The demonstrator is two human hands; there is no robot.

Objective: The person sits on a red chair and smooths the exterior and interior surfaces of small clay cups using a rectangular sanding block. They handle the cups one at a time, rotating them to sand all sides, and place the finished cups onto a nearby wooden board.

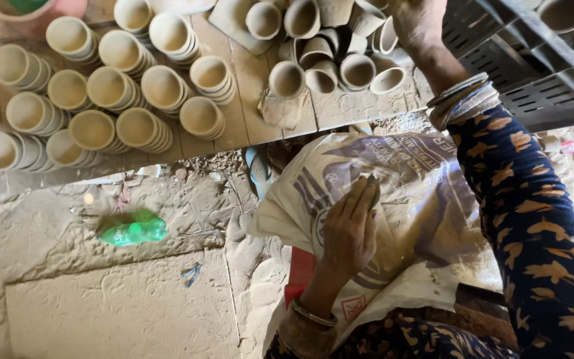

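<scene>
My left hand (348,233) lies flat on a white printed sack (426,219) draped over my lap, fingers stretched out and holding nothing. My right hand (420,26) reaches up to the top edge of the view, at a loose pile of small unfired clay cups (320,66). Its back faces me and its fingers are hidden, so I cannot see whether it grips a cup. Bangles ring both wrists, and the sleeve is dark blue with orange leaves.
Several nested stacks of clay cups (134,126) lie on their sides on a wooden board (247,119) at the upper left. A dark slatted plastic crate (533,86) stands at the right. On the dusty clay floor lie a crushed green bottle (133,229) and a blue sandal (258,169).
</scene>
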